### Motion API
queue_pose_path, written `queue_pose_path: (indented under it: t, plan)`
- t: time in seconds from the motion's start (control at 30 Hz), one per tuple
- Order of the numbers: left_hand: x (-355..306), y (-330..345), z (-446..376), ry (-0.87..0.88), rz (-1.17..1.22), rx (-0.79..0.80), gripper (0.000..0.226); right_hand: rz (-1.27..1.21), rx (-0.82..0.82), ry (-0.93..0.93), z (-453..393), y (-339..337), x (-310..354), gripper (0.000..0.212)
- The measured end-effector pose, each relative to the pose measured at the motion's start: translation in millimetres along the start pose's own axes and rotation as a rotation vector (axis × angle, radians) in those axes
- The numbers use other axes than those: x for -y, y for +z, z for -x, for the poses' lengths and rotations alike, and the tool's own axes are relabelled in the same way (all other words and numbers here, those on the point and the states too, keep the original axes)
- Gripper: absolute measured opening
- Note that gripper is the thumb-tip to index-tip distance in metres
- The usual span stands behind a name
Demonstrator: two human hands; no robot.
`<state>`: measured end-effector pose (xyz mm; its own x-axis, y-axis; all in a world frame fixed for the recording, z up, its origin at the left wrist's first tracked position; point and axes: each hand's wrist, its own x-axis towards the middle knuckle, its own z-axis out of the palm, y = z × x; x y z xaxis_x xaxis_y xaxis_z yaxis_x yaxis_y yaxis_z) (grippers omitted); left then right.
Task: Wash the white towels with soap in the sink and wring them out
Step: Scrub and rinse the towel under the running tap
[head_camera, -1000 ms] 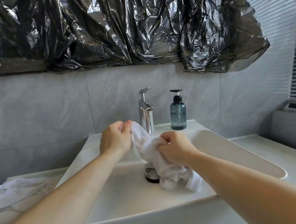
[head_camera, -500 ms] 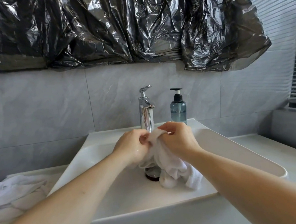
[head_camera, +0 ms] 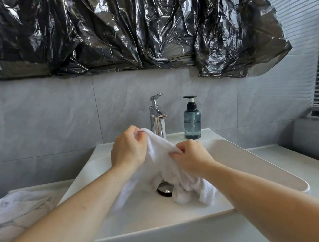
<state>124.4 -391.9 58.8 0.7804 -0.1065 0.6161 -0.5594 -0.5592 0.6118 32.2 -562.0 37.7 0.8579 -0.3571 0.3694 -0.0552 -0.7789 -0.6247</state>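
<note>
Head view: the left hand (head_camera: 128, 147) and right hand (head_camera: 193, 159) each pinch the white towel (head_camera: 161, 160) above the sink (head_camera: 257, 161). Rubbing the gathered folds together firmly should work soap through.

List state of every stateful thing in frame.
Left hand: grips towel.
Right hand: grips towel.
Towel: stretched between hands, tail in sink.
Sink: no pooled water visible.
Faucet: no water running.
Soap bottle: upright.
Second towel: crumpled on counter.
</note>
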Motion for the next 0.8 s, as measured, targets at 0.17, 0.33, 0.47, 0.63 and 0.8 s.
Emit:
queue_pose_path:
  t: [0.17, 0.33, 0.47, 0.63, 0.8]
  plan:
    - [3, 1, 4, -0.022, -0.295, 0.187, 0.018, -0.151, -0.135, -0.033, -3, -2, 2, 0.041]
    - [-4, 4, 11, 0.083, 0.122, 0.493, 0.028, -0.170, -0.132, -0.108, -3, 1, 8, 0.025]
    - [-1, 11, 14, 0.151, 0.099, 0.550, 0.029, -0.341, -0.139, -0.102, 1, -6, 12, 0.011]
    - [2, 7, 9, 0.189, 0.016, 0.342, 0.011, -0.350, 0.038, 0.021, 4, -6, 11, 0.036]
    - [2, 4, 2, 0.095, -0.052, 0.092, 0.022, 0.109, 0.170, 0.040, 9, -3, 8, 0.012]
